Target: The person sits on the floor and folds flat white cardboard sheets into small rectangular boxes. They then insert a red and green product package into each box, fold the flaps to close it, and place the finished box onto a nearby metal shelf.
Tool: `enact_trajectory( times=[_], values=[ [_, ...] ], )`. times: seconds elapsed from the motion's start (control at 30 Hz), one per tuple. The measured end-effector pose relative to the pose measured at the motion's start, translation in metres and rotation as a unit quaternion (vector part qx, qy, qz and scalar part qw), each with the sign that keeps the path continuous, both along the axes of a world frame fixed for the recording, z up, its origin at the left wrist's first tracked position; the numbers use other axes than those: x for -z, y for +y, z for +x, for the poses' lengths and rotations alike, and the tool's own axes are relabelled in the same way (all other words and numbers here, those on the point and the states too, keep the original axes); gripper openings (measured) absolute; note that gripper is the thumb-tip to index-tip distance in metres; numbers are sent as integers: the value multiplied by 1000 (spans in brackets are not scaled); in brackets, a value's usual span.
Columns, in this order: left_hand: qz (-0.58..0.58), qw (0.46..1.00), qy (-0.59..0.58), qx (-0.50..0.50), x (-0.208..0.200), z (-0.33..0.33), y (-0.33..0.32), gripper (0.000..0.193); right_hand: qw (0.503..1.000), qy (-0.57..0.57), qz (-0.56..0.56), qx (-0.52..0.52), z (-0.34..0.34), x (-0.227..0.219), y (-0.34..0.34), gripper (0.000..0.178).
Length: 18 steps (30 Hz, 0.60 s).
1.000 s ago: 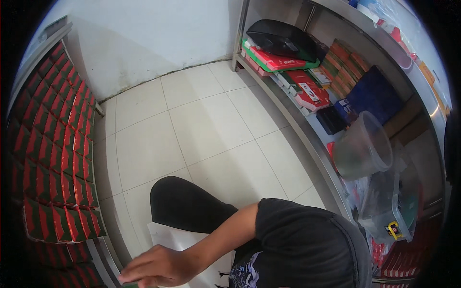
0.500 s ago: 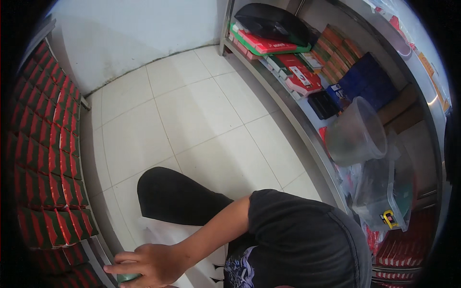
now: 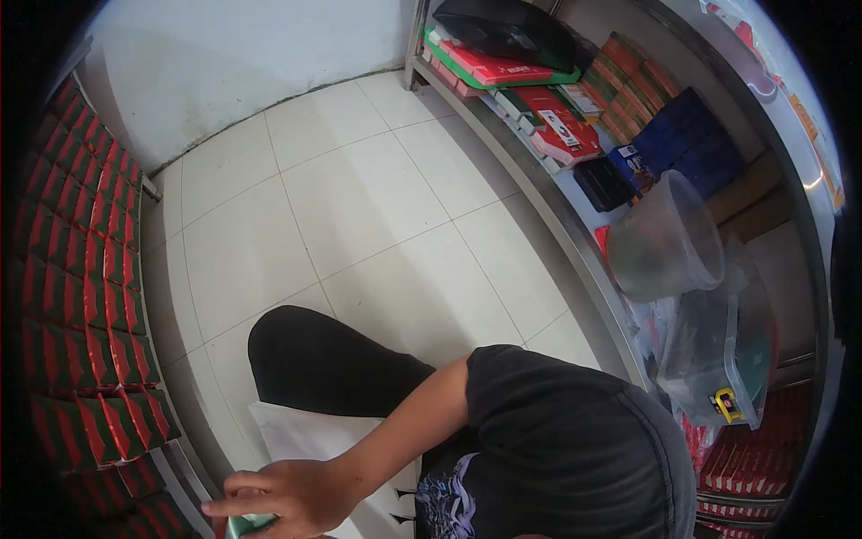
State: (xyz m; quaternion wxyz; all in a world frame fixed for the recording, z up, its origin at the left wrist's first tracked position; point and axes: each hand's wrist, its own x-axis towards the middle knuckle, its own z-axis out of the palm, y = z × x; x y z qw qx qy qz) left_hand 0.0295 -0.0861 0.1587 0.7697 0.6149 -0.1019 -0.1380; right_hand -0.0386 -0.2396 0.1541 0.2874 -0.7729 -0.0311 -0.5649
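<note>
My right hand (image 3: 292, 499) reaches across to the lower left, its fingers curled around a small glossy green thing (image 3: 250, 524) with a bit of red beside it. The lower picture edge cuts this thing off, so I cannot make out its kind. Under my forearm and beside my dark-trousered knee (image 3: 314, 364) lies a white sheet-like thing (image 3: 296, 431), some of it hidden by the arm. My left hand is out of sight.
Red and dark green packs (image 3: 81, 305) stand stacked in rows on a rack at left. On the right, a metal shelf (image 3: 530, 153) holds a clear bucket (image 3: 660, 242), a transparent bin (image 3: 705, 355), blue packs (image 3: 691, 144) and a black bag (image 3: 507, 36). A tiled floor (image 3: 359, 198) lies between.
My right hand has shifted slightly right and its grip has turned; the green thing now shows a paler face, with red beside it. The whole view has moved a little.
</note>
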Motion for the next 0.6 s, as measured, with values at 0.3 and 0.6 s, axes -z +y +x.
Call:
enact_trajectory(
  times=[0.3,0.6],
  values=[
    [118,957,-261,42,59,60,61,48,998,23,-35,-57,-11,8,-10,43],
    [348,870,-212,278,9,8,93,56,968,165,-10,-189,-33,-6,-52,40]
  ],
)
